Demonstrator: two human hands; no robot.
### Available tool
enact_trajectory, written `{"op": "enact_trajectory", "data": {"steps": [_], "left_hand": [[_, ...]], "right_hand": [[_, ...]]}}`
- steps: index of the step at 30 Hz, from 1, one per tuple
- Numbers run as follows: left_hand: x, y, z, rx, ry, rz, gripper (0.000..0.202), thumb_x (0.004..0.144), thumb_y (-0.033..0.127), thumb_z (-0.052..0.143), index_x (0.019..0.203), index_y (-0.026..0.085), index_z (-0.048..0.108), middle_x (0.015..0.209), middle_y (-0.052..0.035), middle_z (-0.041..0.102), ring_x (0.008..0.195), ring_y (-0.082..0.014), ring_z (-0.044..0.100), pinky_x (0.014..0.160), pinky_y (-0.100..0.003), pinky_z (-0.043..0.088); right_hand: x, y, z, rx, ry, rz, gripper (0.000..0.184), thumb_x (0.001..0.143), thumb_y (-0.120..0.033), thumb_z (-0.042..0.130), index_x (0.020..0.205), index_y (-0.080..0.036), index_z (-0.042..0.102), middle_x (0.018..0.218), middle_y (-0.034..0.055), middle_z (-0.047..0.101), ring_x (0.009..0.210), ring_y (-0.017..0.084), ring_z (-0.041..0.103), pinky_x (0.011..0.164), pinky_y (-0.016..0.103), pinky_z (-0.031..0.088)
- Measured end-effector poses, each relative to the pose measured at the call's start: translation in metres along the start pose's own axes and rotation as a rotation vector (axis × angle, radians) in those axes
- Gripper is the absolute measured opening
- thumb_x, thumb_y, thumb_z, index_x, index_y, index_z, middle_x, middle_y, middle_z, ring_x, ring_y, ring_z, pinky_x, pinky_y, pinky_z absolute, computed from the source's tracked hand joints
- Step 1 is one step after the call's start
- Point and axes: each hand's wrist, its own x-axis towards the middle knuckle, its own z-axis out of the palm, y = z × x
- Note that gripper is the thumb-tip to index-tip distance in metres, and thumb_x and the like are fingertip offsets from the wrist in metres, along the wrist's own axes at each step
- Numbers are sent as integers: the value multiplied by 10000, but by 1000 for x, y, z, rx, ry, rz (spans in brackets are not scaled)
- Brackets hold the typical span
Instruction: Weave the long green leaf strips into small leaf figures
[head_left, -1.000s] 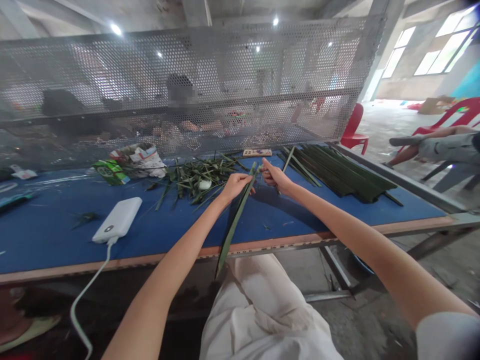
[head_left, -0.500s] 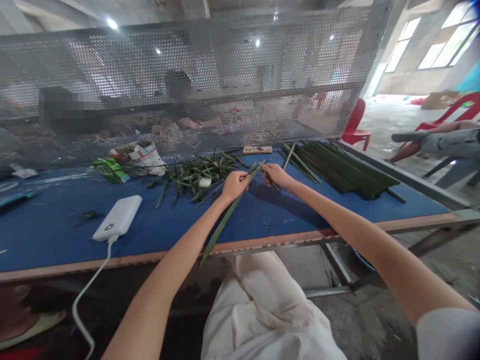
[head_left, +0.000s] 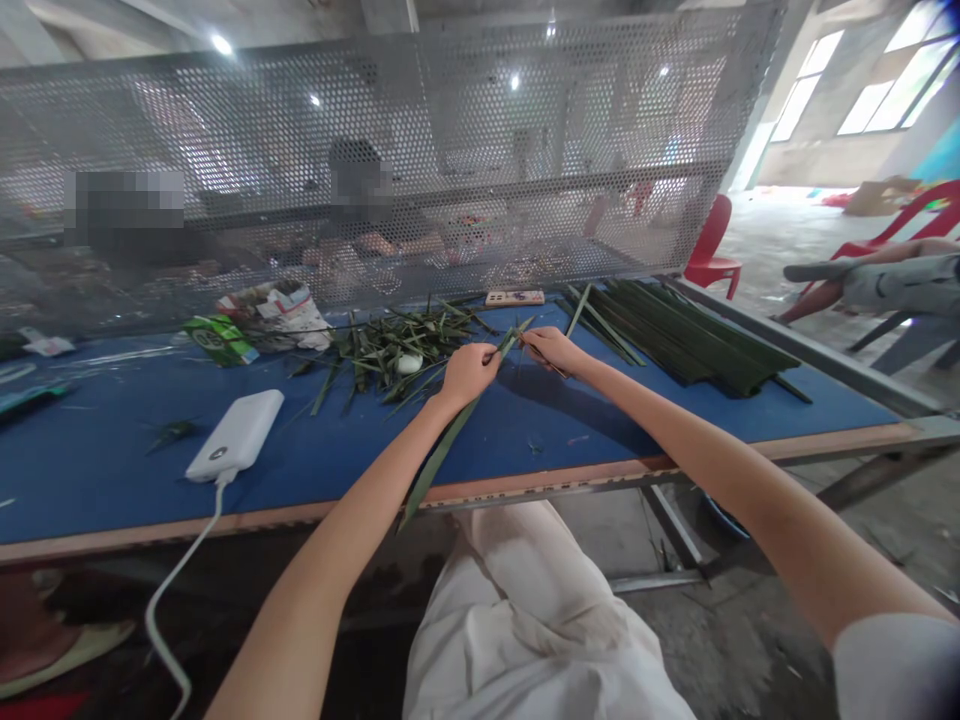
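As I read the head view, my left hand is curled closed, its fingers pinching a long green leaf near the leaf's upper end. The leaf slants toward me, and its lower tip passes over the wood-faced front edge of the blue worktop. My right hand is just beside the left, fingers pressed together and pinching a thin leaf strip; the two hands are not touching.

Just beyond the hands, toward the far edge, lies a loose heap of leaf scraps with a small white object in it. A stack of dark green strips sits toward the right edge. Near the far left are a green carton and a crumpled paper packet; a small patterned box sits at the far edge.

A white power bank lies left of my left forearm, its white cable dropping over the front edge. A perforated metal screen rises along the far edge, with a co-worker blurred behind it. Open blue surface remains between the hands and the front edge, and to the right of my forearm.
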Motion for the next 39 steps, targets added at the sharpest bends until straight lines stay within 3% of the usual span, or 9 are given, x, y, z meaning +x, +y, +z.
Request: {"op": "enact_trajectory", "data": {"steps": [3,5,10,23,29,35,39], "left_hand": [[0,0,1,240,98,79,334,860,270,502,535,206,469,527,-28,483,591,-177,481,585,-274,266],[0,-1,1,299,85,98,329,869,266,488,547,201,502,537,-38,494,593,-179,484,579,-275,263],[0,-4,2,332,86,91,318,877,271,488,573,194,540,550,-43,507,601,-185,493,574,-274,261],[2,-5,4,366,88,88,313,877,233,469,587,185,576,572,-56,566,601,-189,537,606,-274,299],[3,-6,3,192,35,76,376,908,257,447,541,193,501,524,-28,586,547,-155,536,630,-256,363],[8,-8,6,-236,-88,-21,314,906,320,515,624,196,458,513,11,584,421,-115,514,504,-231,380],[10,-2,6,-362,-150,-119,244,922,270,495,712,158,552,520,3,605,377,-106,503,457,-224,369]], "right_hand": [[0,1,-3,-56,-25,-21,321,932,-179,437,643,-168,575,352,-65,380,274,70,314,305,190,256],[-1,1,-5,-72,-37,-17,309,929,-190,452,648,-169,580,354,-66,379,275,72,307,300,195,239],[-6,-4,-5,-70,-69,-19,287,912,-194,513,637,-161,588,369,-66,391,283,56,303,307,185,220],[-11,-11,13,-108,-166,-1,305,924,-150,470,638,-166,575,359,-65,422,274,62,342,321,179,248],[-6,-2,13,85,-92,32,64,886,-154,547,897,-162,609,424,-66,495,332,79,408,354,181,295],[-3,0,11,312,-89,87,168,883,-160,555,1045,-129,588,481,-84,425,407,52,361,391,160,266],[0,-1,-1,321,2,57,212,898,-147,512,1104,-130,555,497,-95,388,423,52,325,407,161,259]]}}
